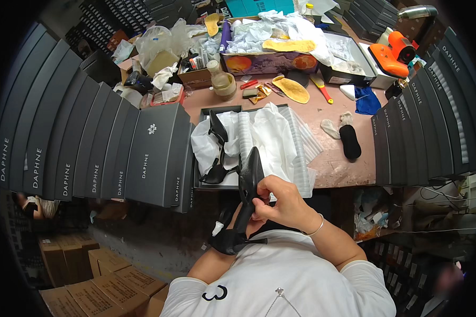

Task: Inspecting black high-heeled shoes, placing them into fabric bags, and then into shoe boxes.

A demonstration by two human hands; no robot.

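Looks like the shoe-handling step: right hand (282,199) pinching a black heeled shoe (250,169), toe pointing toward the open box (217,186). Left hand (254,226) is mostly hidden, can't tell its grip. That thin heel probably calls for careful turning next. Count: one shoe held, one boxed shoe (217,128).
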